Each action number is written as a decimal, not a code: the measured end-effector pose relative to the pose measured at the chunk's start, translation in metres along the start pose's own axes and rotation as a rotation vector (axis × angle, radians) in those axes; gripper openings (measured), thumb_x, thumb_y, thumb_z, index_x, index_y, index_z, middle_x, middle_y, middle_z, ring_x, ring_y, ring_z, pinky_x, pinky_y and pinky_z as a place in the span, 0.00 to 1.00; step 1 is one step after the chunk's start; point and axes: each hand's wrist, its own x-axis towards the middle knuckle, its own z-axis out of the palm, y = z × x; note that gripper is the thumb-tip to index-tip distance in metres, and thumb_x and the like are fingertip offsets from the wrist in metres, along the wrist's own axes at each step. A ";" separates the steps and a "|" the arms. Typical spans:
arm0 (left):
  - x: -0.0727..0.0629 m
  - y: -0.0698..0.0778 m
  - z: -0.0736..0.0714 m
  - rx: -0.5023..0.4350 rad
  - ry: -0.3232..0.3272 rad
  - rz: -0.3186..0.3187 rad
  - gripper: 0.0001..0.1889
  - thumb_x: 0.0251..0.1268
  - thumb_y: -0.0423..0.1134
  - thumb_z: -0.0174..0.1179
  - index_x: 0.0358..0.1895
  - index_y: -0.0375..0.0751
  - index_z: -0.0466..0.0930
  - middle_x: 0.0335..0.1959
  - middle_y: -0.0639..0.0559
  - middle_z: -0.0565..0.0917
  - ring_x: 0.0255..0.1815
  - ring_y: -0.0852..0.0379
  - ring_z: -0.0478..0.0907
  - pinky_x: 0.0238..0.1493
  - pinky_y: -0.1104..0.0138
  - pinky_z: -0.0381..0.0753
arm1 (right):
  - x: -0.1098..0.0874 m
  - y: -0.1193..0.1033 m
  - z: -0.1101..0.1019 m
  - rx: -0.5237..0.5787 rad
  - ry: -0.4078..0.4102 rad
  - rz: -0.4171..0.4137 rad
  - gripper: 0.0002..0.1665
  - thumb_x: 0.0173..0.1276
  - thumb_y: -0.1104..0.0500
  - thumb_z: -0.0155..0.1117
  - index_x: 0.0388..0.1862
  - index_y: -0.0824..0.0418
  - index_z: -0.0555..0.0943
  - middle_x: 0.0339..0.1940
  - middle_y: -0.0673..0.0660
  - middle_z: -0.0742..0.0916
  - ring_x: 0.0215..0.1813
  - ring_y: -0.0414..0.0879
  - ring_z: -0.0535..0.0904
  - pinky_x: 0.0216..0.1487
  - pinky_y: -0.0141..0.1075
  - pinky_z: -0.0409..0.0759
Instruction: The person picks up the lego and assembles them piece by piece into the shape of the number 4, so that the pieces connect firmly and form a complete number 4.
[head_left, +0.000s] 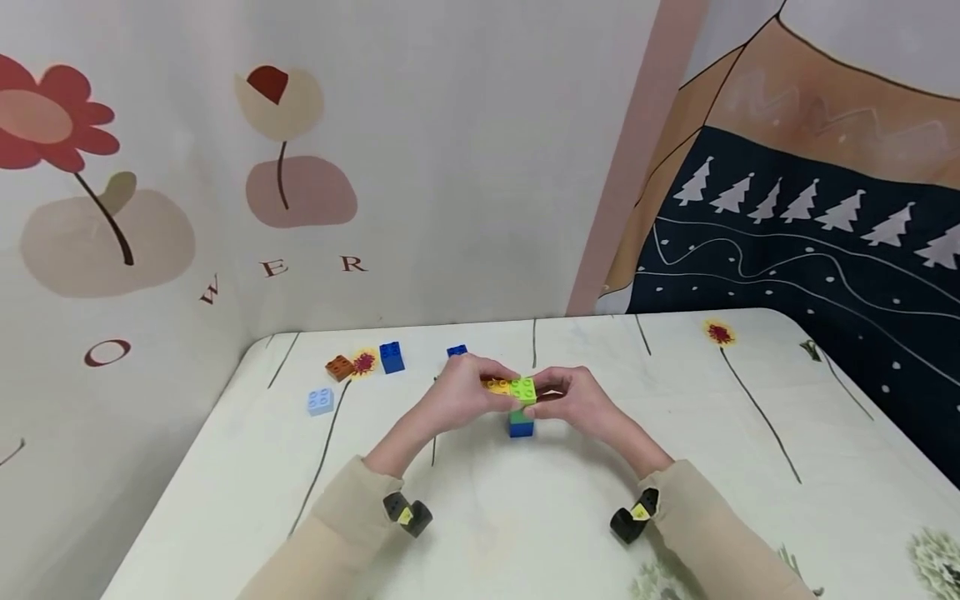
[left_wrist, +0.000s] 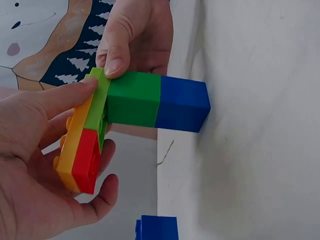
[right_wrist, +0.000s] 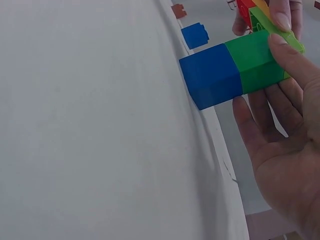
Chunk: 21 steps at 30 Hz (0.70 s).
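So we've got a little stack of toy bricks near the middle of the head view. At its base is a dark blue brick (head_left: pixel 521 430), which looks to be standing on the table (head_left: pixel 570 508), with a green brick (left_wrist: pixel 133 99) right on top of it. Above that we see a lime brick (head_left: pixel 523 390) touching the green one, though we can't tell if it's fully pressed down. A yellow brick (left_wrist: pixel 75 142) sits over part of the lime, and a red brick (left_wrist: pixel 86 161) hangs under the yellow one's other end, out to the side of the stack.

Our left hand (head_left: pixel 467 392) has its thumb and fingers clamped on the yellow, red and lime bunch. Our right hand (head_left: pixel 573 402) pinches the green brick up near the lime edge, thumb on one side, fingers round the other.

Farther out, left of centre in the head view, we've got a light blue brick (head_left: pixel 321 402), a brown brick (head_left: pixel 340 367) and a taller blue brick (head_left: pixel 392 357), all well apart from the stack. One more blue piece (head_left: pixel 457 351) peeks out just behind our left hand.

Both beige sleeves (head_left: pixel 330 525) come in from the bottom. Behind everything, a pale flower-print backdrop (head_left: pixel 465 167) fills the upper left and middle, with a dark tree-print panel (head_left: pixel 795 242) on the right.
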 end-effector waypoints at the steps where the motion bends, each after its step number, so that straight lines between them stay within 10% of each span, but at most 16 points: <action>1: -0.002 -0.001 -0.002 0.003 -0.002 0.003 0.17 0.58 0.36 0.77 0.52 0.41 0.89 0.47 0.52 0.87 0.49 0.54 0.77 0.48 0.63 0.82 | 0.000 0.000 0.001 0.003 0.003 0.010 0.21 0.61 0.64 0.78 0.53 0.67 0.85 0.48 0.58 0.89 0.53 0.53 0.85 0.51 0.37 0.85; 21: -0.031 -0.061 -0.068 -0.046 0.366 -0.075 0.21 0.66 0.36 0.71 0.61 0.38 0.83 0.52 0.41 0.86 0.50 0.46 0.82 0.48 0.58 0.84 | 0.000 -0.004 0.004 0.032 0.015 0.049 0.21 0.59 0.69 0.78 0.51 0.70 0.84 0.48 0.59 0.89 0.49 0.50 0.84 0.48 0.34 0.84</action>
